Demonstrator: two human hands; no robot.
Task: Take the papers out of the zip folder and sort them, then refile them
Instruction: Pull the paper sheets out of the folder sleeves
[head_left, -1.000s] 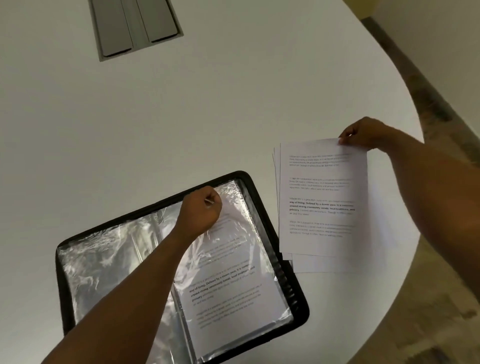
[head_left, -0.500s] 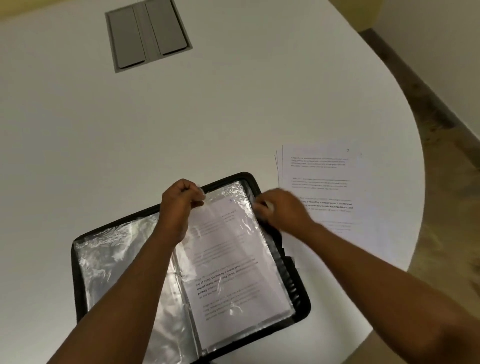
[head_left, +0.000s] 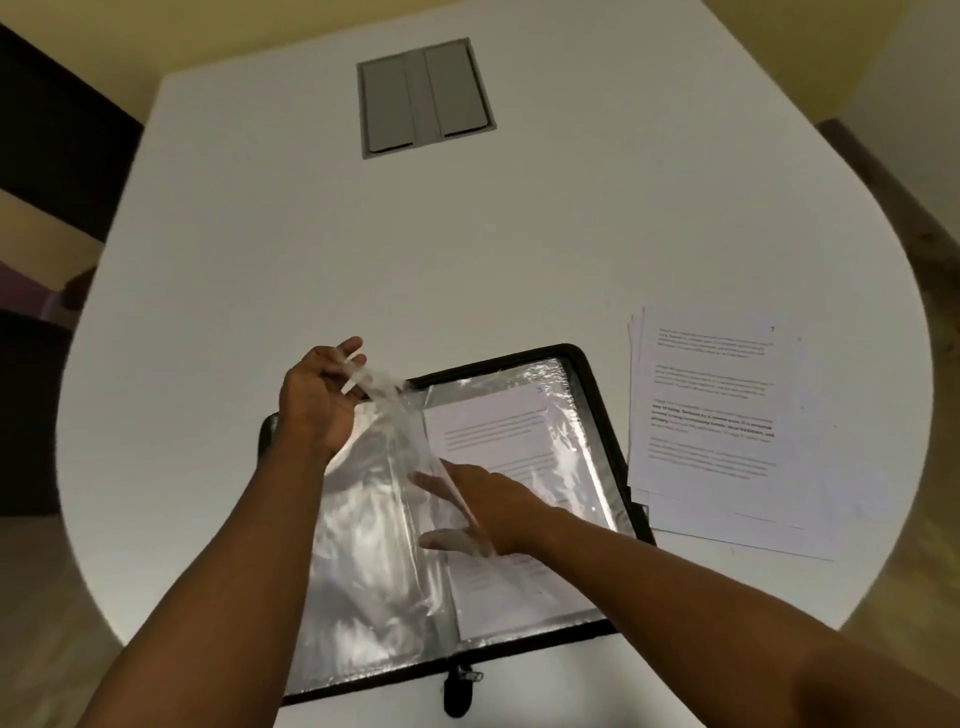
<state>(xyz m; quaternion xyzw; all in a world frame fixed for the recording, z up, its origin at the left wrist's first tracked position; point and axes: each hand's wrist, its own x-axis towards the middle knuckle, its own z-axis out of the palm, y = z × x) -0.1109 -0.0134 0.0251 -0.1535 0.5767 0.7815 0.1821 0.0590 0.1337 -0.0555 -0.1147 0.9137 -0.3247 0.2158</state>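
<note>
White worktop (head_left: 467, 249) carries an open folder (head_left: 597, 379) near its front edge; left hand (head_left: 317, 400) pinches a plastic sleeve (head_left: 395, 431), right hand (head_left: 483, 504) lies flat, papers (head_left: 711, 415) beside.

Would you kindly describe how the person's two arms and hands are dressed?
Both forearms are bare, with no sleeves in view. The left hand and right hand wear no gloves, and no rings, watch or bracelets show. Each grip is simply bare fingers.
</note>
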